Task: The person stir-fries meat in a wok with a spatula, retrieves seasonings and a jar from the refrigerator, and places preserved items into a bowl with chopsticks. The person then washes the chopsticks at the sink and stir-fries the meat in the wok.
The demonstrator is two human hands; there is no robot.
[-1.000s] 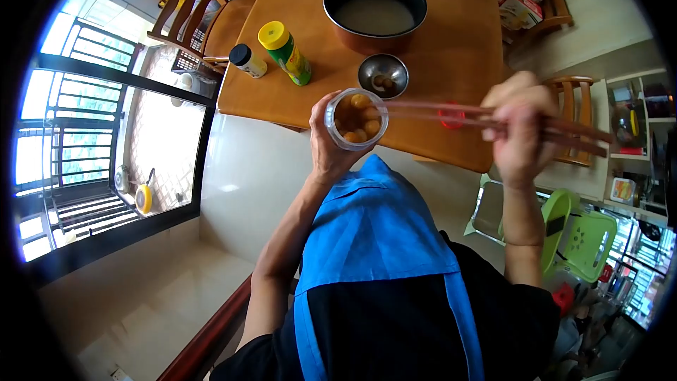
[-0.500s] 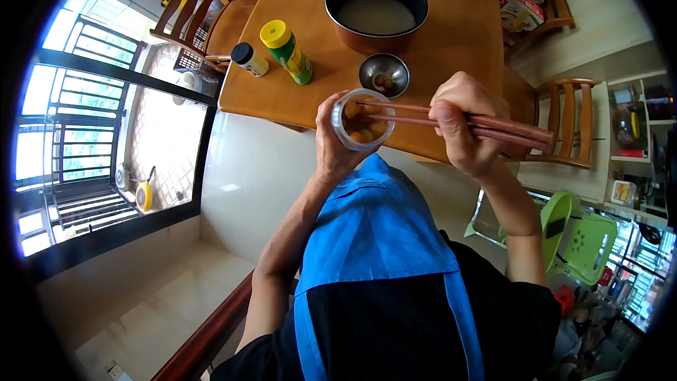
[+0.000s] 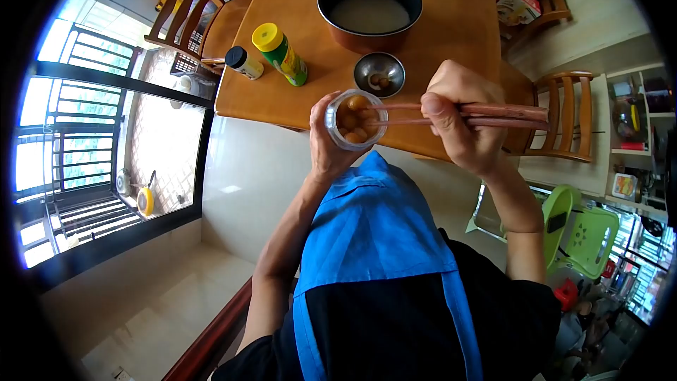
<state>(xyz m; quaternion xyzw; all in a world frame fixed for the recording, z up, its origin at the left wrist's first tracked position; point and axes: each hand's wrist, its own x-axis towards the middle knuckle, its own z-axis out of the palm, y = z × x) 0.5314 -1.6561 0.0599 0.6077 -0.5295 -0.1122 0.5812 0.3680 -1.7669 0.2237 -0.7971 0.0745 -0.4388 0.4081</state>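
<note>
"Grip condition?"
"Left hand (image 3: 326,148) curled round a translucent jar (image 3: 350,145) of brownish balls (image 3: 357,103); right hand (image 3: 465,95) closed on chopsticks (image 3: 522,111), tips at its mouth."
"Jar's location?"
"Held near the metal bowl (image 3: 364,73), by the surface's (image 3: 458,42) edge."

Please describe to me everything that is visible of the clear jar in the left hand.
The clear jar is round and looks plastic, with a pale rim and no lid. Its open mouth faces the camera, showing round orange-brown pieces inside. The left hand grips its side, holding it near the wooden table. The chopsticks reach to its mouth; whether they touch the rim is unclear.
</note>
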